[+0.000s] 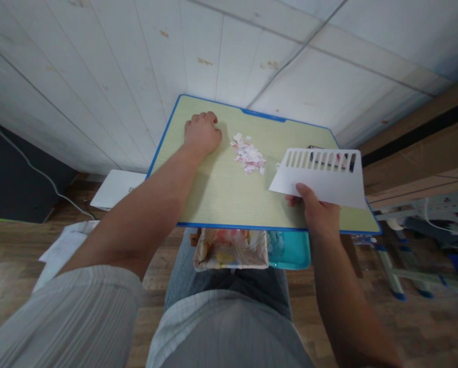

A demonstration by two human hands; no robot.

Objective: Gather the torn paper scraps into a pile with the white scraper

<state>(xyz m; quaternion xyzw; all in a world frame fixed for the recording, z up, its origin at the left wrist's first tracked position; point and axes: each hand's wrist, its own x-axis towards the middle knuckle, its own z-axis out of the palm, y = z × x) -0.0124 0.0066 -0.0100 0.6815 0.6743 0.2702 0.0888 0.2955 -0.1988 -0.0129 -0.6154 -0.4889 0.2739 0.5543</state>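
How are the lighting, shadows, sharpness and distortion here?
Head view: soft light, no harsh glare on the tabletop; head view: a soft-edged shadow beside the left forearm; head view: paper scraps lack crisp detail, the right forearm blurs toward the corner; head view: wide-angle stretching near the edges.

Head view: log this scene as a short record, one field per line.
Left hand: loosely curled on the table; whether it holds anything is hidden
Right hand: gripping the white slotted sheet by its near edge
Sheet position: over the table's right part, slots toward the wall
Paper scraps: loose whitish-pink heap between the hands
Table: pale yellow top, blue rim
Below near edge: patterned container, turquoise tray
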